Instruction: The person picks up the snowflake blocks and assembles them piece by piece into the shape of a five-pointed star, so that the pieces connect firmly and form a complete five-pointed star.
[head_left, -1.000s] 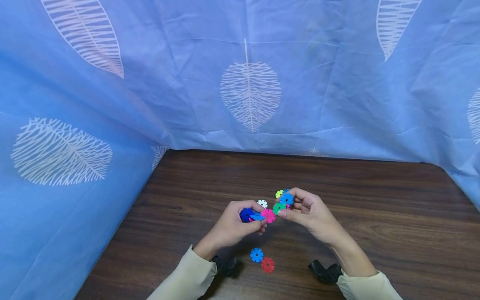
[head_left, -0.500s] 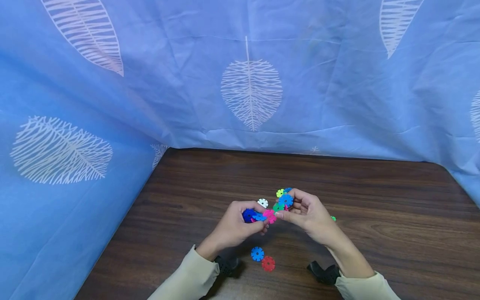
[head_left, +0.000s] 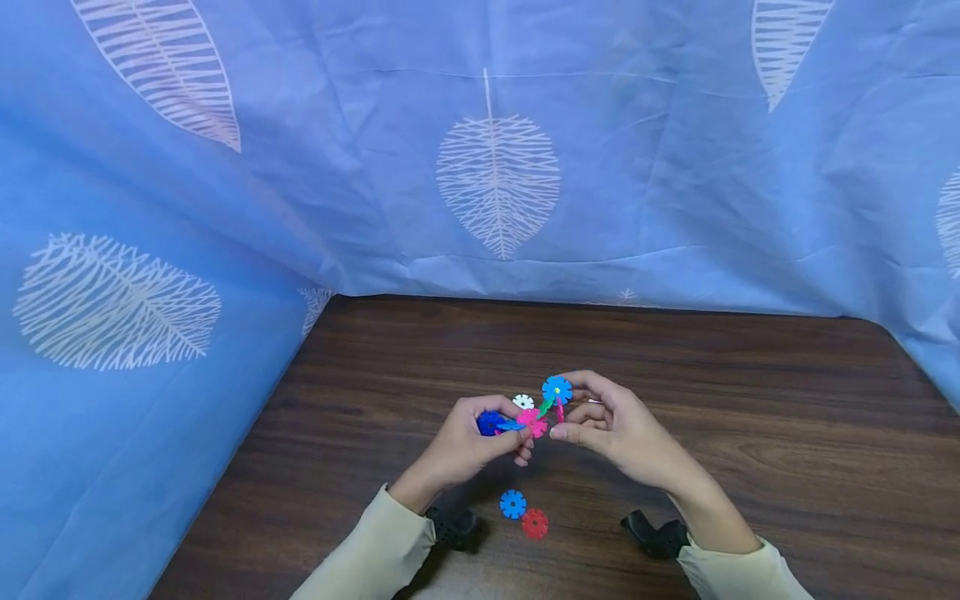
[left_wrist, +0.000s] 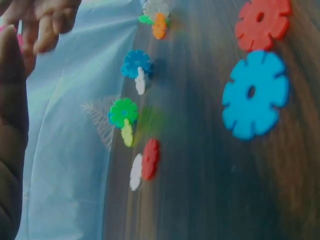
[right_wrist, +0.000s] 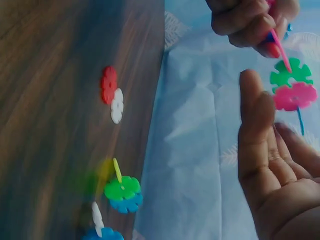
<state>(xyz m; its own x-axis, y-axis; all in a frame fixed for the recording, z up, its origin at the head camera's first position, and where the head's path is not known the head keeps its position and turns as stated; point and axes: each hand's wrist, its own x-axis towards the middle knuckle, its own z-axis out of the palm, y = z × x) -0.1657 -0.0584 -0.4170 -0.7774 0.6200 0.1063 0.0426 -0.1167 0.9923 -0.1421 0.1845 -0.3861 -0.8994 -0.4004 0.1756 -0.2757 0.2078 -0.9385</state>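
Note:
My left hand pinches a chain of joined slotted plastic discs by a pink disc. A dark blue disc and a lighter blue one lie inside that hand's grasp. From the pink disc the chain runs up through a green disc to a blue disc and a second pink disc. My right hand surrounds this upper end, index fingertip beside the blue disc. In the right wrist view its thumb stands apart from the chain, fingers loosely bent. Whether a fingertip touches is unclear.
A loose blue disc and a red disc lie on the brown table nearer the body. Behind the hands are a white disc and several disc groups, including a green disc. Blue cloth hangs behind.
The right hand has eased its pinch on the chain, its thumb now apart from the discs. The chain's upper end has turned, and its blue disc sits higher and further left.

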